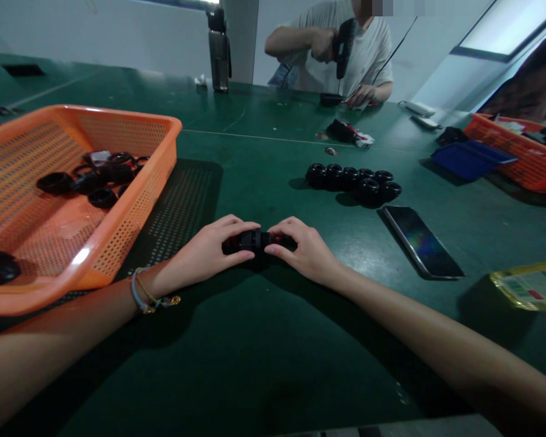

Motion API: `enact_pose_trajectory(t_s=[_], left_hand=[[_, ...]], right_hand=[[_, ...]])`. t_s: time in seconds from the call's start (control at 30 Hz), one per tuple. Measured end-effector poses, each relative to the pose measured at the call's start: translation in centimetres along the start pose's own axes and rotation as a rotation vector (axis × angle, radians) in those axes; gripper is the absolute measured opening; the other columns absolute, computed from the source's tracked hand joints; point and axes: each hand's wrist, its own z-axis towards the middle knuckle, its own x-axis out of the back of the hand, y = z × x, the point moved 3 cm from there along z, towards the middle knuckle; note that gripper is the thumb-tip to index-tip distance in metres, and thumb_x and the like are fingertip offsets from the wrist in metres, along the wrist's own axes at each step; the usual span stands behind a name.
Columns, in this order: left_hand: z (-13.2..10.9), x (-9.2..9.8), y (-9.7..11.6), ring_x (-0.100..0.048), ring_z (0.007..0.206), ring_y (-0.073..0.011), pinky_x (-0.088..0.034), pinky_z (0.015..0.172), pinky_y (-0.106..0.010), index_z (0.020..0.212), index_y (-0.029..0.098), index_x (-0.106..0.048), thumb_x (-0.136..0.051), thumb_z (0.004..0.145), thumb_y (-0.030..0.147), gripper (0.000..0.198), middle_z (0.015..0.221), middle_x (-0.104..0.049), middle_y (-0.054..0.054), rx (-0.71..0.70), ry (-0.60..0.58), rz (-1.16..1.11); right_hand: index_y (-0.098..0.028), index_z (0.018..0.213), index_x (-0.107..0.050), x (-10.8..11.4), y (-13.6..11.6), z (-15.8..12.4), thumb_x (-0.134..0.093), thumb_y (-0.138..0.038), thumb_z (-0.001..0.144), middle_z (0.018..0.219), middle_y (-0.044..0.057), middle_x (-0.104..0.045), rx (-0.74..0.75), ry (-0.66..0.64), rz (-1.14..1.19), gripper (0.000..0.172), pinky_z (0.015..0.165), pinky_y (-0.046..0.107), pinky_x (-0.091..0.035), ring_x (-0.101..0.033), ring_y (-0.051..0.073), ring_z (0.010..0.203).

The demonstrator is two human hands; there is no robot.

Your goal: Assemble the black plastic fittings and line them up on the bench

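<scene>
In the middle of the green table, my left hand (225, 246) is closed around one end of a black ribbed plastic fitting (256, 240). The other end sits between the thumb and fingers of my right hand (303, 246), also closed. The fitting lies sideways, low over the table, and my fingers hide both its ends. Whether it is one piece or two joined parts I cannot tell. Beyond my right hand stands a group of several round black fittings (350, 178) with open tops, packed close together.
An orange perforated basket (164, 176) with several black parts stands at left. To the right lie a phone (421, 240), a yellow-edged packet (530, 288), a blue tray (473, 159) and another orange basket (514, 158). Across the table (255, 364), a person holds a power screwdriver (344, 48).
</scene>
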Motion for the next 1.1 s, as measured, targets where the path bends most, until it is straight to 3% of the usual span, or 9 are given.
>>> enact_pose_trajectory(t_s=[0.4, 0.7, 1.1], left_hand=[[0.0, 0.01, 0.03, -0.058, 0.096, -0.0198, -0.047, 0.088, -0.034, 0.117, 0.02, -0.057, -0.059, 0.08, 0.035, 0.04, 0.106, -0.058, -0.006, 0.01, 0.001, 0.002], [0.02, 0.08, 0.17, -0.058, 0.095, -0.0202, -0.046, 0.089, -0.034, 0.117, 0.016, -0.057, -0.058, 0.08, 0.033, 0.041, 0.104, -0.058, -0.007, 0.001, -0.004, 0.007], [0.05, 0.04, 0.14, -0.058, 0.095, -0.0196, -0.047, 0.087, -0.034, 0.117, 0.019, -0.057, -0.059, 0.08, 0.034, 0.04, 0.105, -0.058, -0.006, 0.0, -0.004, 0.002]], right_hand=[[-0.019, 0.085, -0.062, -0.01, 0.19, -0.23, -0.063, -0.026, 0.08, 0.086, 0.005, -0.066, 0.081, 0.035, -0.018, 0.009, 0.079, 0.038, -0.047, -0.057, 0.021, 0.091], [-0.019, 0.1, -0.057, -0.01, 0.15, -0.42, -0.071, -0.022, 0.07, 0.095, 0.006, -0.064, 0.096, 0.043, 0.042, 0.033, 0.08, 0.038, -0.049, -0.058, 0.02, 0.092], [-0.02, 0.094, -0.056, 0.03, 0.24, -0.43, -0.067, -0.011, 0.07, 0.091, 0.004, -0.063, 0.082, 0.044, 0.057, 0.028, 0.078, 0.037, -0.05, -0.058, 0.019, 0.09]])
